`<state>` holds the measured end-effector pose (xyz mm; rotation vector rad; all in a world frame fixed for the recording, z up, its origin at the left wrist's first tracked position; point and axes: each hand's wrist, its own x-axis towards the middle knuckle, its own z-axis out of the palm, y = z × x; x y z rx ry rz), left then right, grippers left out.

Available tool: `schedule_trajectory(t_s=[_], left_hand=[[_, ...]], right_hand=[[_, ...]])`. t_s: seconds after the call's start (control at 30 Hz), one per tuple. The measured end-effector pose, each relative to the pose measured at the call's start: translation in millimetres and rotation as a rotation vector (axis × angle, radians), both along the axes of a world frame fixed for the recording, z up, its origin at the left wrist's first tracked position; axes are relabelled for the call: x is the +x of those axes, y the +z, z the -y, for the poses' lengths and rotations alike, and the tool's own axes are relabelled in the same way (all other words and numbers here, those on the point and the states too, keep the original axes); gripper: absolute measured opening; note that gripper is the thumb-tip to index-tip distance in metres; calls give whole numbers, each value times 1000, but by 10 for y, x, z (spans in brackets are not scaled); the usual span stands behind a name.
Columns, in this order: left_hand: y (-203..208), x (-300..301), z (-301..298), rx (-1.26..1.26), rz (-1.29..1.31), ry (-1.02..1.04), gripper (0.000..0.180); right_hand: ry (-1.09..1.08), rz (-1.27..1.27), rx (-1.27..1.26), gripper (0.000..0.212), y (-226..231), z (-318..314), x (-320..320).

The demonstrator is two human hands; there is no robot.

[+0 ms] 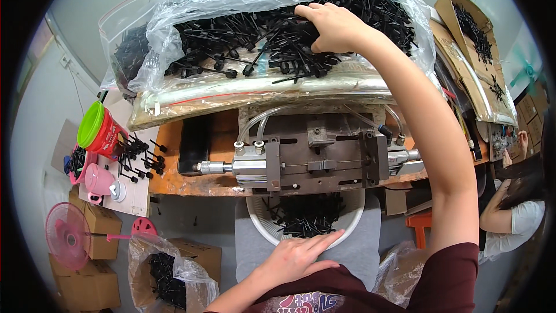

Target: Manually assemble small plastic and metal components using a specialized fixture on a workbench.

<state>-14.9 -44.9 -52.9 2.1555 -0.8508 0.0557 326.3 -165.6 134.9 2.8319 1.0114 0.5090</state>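
My right hand [337, 28] reaches far forward onto a heap of black plastic parts [231, 37], thin rods with knob-like ends. Its thumb and fingers are apart over the parts, and no part is plainly gripped. The heap lies on a cardboard sheet lined with clear plastic. Close to my body, my left hand [298, 259] is open, fingers stretched along the near rim of a white basket [354, 220]. More black parts [307, 211] fill the basket. Between my hands stands a metal clamping fixture [318, 165] with a cylinder and air hoses at both sides.
The fixture sits on an orange-brown bench [168, 165]. To the left are a red and green bucket [98, 130], a pink cup [99, 179], loose black parts and a pink fan [68, 235]. A lined carton [168, 278] stands below. At right, another person [512, 220] sits near a parts-filled box [472, 35].
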Motion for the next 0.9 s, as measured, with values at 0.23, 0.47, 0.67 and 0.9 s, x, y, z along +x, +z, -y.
schedule_trajectory(t_s=[0.23,0.47,0.67,0.9], left_hand=[[-50,-1,59,8,49,8,72],[51,34,95,87,-39,-7,67],[52,16,131,100,-107,-26,69],[19,29,168,84,-149,-57,71]], right_hand=[[208,296,294,36,-189,217,-171],[169,293,476,24,-222,328,-299],[104,263,576,26,-213,426,-325],[28,6,697,29,-109,518,-322]])
